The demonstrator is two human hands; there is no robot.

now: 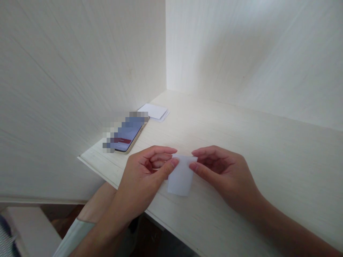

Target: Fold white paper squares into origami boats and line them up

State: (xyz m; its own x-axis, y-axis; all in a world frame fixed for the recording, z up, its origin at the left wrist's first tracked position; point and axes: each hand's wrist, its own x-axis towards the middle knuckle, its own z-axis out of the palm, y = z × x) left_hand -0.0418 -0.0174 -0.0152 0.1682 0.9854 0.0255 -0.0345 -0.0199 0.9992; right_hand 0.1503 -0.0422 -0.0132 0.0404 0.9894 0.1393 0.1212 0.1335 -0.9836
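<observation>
A small white piece of paper point(181, 178) is held up between my two hands, over the near part of the white tabletop point(241, 142). My left hand point(152, 171) pinches its upper left edge, thumb on the face towards me and fingers behind. On the upper right edge, my right hand point(222, 171) has the same kind of pinch. The paper looks blank on the side I see. Whether it is folded, I cannot tell.
Left of my hands lies a phone point(127, 134) with its screen lit, partly blurred out. Behind it, near the corner, rests a small stack of white paper point(154, 111). White walls point(254, 53) close the table at the left and back. My leg point(100, 201) shows below the front edge.
</observation>
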